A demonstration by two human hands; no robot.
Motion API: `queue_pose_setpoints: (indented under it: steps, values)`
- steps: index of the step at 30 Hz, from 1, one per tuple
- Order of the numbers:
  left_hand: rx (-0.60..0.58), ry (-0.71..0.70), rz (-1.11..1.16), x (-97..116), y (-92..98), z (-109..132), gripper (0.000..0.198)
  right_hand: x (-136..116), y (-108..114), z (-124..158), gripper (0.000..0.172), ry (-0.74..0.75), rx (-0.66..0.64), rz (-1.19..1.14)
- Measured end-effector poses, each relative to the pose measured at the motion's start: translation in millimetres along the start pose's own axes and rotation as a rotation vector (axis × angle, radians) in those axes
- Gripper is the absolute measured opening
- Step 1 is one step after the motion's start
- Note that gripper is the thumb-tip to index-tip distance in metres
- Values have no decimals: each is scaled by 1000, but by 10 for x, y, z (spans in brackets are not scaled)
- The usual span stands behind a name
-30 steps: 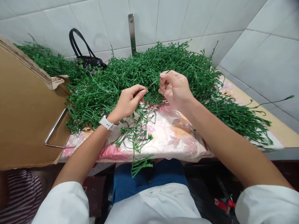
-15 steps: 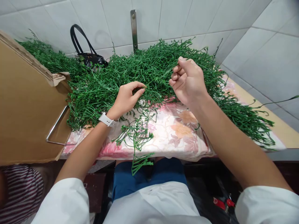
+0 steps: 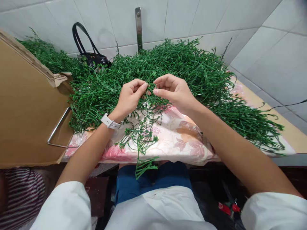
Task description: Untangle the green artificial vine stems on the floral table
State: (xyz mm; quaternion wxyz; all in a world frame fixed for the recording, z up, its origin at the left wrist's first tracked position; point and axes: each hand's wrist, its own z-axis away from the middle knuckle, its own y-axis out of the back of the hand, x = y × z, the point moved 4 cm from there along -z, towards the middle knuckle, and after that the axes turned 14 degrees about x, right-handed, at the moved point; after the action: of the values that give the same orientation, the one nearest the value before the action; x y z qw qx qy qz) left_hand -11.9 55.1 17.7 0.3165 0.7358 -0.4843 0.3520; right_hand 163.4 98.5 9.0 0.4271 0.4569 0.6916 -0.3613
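A large heap of green, thin, branching plastic-looking stems (image 3: 177, 60) covers the back of the table. My left hand (image 3: 131, 95), with a white watch (image 3: 110, 121) on its wrist, pinches a green stem between thumb and forefinger at the heap's front edge. Just to its right, my right hand (image 3: 176, 91) has thumb and fingertips curled close together at the same stem; the exact contact is too small to make out. Below both hands, a tangle of joined green stems (image 3: 141, 135) lies on the floral cloth (image 3: 177, 137) and hangs over the front edge.
A cardboard box (image 3: 28, 105) stands at the left, with a bent metal wire frame (image 3: 57, 126) beside it. A black handbag (image 3: 94, 59) sits behind the heap by the tiled wall. Bottom left, a person's striped clothing (image 3: 22, 195) shows.
My right hand has come down and left from above the heap to beside my left hand. My left hand keeps its pinch in nearly the same place.
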Motion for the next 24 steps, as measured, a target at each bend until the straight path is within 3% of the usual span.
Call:
queue_pose_setpoints:
  steps: [6,12,18,24]
  values:
    - [-16,11,105,-42,-17,-20,51,31,19,-12,50,40,0,10]
    - [-131,46,193,-10,-94,16,48,39,27,-48,48,-15,4,-25]
    - [-151,113,232,4,-97,26,48,4,38,-37,23,-228,-11,-152]
    - [-138,128,256,2,-58,8,17,-36,55,-11,23,-322,-128,-202]
